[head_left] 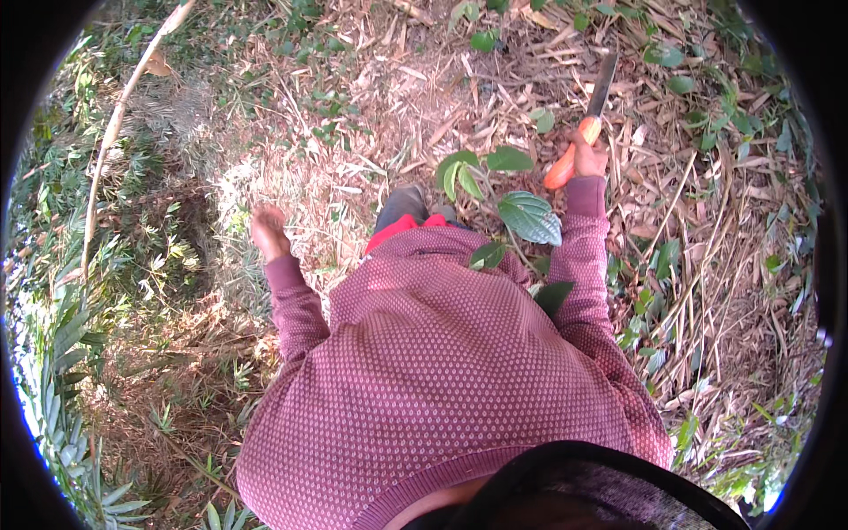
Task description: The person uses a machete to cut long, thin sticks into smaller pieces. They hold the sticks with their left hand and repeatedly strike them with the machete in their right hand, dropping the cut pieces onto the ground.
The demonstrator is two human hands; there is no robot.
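My right hand (589, 159) is closed around the orange handle of a machete (603, 87), held out ahead on the right. Its dark blade points away from me, over dry leaves. A leafy plant stem (530, 218) with broad green leaves stands between my body and my right forearm, and some leaves lie across the sleeve and the sweater. Out to the left, my left hand (269, 231) hangs above the ground with no object visible in it. Its fingers are foreshortened and blurred, so their pose does not show.
Dry leaf litter (424, 97) covers the ground ahead. A pale slanting pole (110, 132) rises on the far left, among green undergrowth (66, 344). Thin dry stalks (707, 265) and low green plants lie along the right side.
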